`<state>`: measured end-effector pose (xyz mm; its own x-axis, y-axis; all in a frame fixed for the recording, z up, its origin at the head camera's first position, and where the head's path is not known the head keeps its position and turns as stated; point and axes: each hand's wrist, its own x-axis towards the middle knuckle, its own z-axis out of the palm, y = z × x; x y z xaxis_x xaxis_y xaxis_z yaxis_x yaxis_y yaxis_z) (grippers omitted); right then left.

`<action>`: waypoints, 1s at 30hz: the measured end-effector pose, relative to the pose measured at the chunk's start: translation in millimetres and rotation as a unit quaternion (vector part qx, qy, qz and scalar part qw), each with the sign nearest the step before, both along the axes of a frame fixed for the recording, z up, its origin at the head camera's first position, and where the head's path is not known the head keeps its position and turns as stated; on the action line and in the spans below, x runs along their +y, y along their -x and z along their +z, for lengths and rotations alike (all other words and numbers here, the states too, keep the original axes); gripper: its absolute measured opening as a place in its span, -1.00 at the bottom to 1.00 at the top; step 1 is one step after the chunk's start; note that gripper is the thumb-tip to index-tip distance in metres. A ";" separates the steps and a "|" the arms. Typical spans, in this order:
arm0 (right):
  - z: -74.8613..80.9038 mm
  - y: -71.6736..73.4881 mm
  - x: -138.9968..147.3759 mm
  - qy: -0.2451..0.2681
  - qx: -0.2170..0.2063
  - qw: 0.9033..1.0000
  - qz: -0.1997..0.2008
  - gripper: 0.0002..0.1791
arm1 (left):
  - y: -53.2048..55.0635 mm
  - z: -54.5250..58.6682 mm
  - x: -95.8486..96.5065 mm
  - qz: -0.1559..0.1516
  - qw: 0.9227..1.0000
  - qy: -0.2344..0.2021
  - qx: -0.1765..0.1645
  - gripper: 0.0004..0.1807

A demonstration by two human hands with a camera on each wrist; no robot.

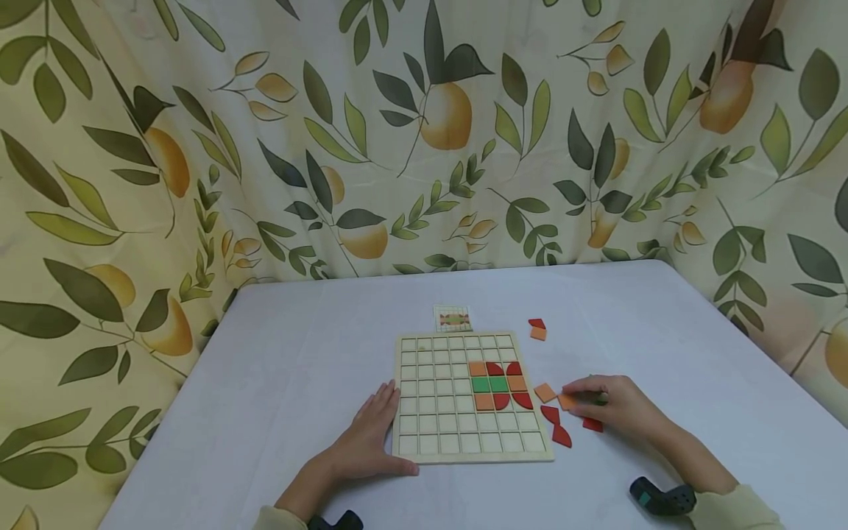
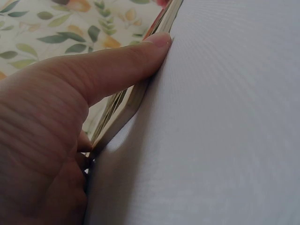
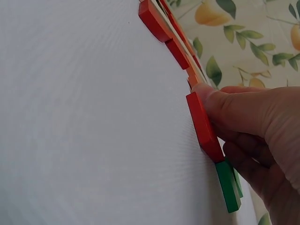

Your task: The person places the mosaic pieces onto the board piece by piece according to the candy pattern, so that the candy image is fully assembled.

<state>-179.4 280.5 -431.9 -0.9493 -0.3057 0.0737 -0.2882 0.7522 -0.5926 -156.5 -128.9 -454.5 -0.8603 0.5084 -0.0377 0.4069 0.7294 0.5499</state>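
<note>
A wooden grid board [image 1: 433,425] lies on the table, with orange, green and red tiles set in several cells on its right side. My left hand [image 1: 367,442] rests against the board's lower left corner, fingers extended along the left edge and thumb along the near edge. To the right of the board, my right hand [image 1: 619,403] pinches an orange square tile [image 1: 565,402] between thumb and finger. Close by lie another orange tile [image 1: 545,392], red tiles [image 1: 561,436] and, partly hidden under the hand, green tiles [image 3: 228,187]. A red tile [image 3: 204,126] sits just before the right thumb.
A small pattern card [image 1: 453,319] lies beyond the board's far edge. A red piece [image 1: 536,323] and an orange square [image 1: 539,334] lie near the far right corner of the board. A white cloth [image 1: 298,353] covers the table, and a patterned curtain [image 1: 411,184] hangs behind it.
</note>
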 end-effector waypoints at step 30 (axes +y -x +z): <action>-0.9 16.9 -41.9 0.060 0.066 0.996 0.022 -0.64 | -0.5 1.1 -1.4 -0.007 1.000 0.001 0.009 0.34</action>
